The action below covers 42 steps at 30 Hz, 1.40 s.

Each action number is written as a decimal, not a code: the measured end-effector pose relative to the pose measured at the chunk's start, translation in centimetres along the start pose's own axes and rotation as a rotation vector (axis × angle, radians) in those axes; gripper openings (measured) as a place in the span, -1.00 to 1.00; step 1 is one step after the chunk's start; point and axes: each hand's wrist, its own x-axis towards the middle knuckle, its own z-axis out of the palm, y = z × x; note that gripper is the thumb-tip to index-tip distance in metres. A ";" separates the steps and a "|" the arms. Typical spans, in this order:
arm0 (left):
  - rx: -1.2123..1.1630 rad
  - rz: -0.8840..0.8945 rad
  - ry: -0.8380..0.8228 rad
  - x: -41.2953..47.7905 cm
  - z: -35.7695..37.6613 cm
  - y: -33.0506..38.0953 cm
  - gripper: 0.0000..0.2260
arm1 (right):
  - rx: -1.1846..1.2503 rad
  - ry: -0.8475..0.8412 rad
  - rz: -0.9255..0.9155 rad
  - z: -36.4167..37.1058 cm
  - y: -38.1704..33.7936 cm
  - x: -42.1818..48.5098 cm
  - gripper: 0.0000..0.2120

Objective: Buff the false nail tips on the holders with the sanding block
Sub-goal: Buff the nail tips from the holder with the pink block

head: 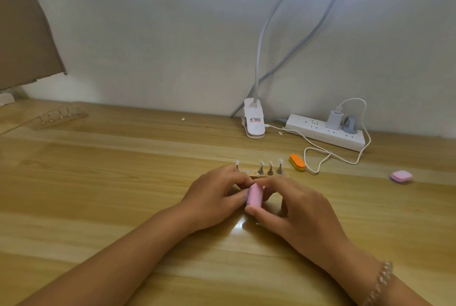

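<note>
Your right hand (291, 207) pinches the pink sanding block (255, 195), thumb at its near end. Your left hand (217, 194) curls against the block's left side; what it holds is hidden, so its grip is unclear. Just beyond the grip stand holders (270, 172) with nail tips (280, 161). Farther right lies an orange block (297, 162).

Pink sanding block (255, 194), orange buffer (297, 162), white power strip (325, 133), pale wood table (123, 182); nail tips (280, 161) seemingly whitish.

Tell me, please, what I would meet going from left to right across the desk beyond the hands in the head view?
Clear rack of holders → white lamp clamp → white power strip → pink pad. The orange block is left out, since it overlaps the strip.
</note>
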 end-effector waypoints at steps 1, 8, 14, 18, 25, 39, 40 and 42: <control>-0.004 -0.006 0.002 0.0 0.0 0.0 -0.90 | 0.004 0.009 0.008 -0.1 0.2 0.1 -0.66; -0.009 0.003 -0.001 -0.1 0.1 -0.1 -0.93 | 0.031 0.060 0.045 -0.2 0.2 0.1 -0.69; -0.060 0.001 0.000 -0.1 0.0 -0.3 -0.91 | -0.046 0.000 0.006 0.2 -0.1 -0.1 -0.67; -0.055 -0.003 -0.008 -0.1 -0.1 -0.2 -0.92 | 0.059 0.062 0.148 0.1 0.9 0.4 -0.67; -0.114 -0.012 -0.007 0.0 -0.3 -0.1 -0.91 | 0.040 0.034 0.162 0.2 1.0 0.3 -0.66; -0.114 -0.020 -0.001 0.0 -0.3 -0.1 -0.90 | 0.021 -0.010 0.106 0.1 0.5 0.0 -0.70; -0.106 -0.022 0.000 0.0 -0.2 -0.1 -0.92 | 0.034 0.010 0.147 0.1 0.8 0.2 -0.70; -0.105 -0.017 -0.002 0.0 -0.2 -0.1 -0.91 | 0.023 0.036 0.169 0.1 1.1 0.3 -0.69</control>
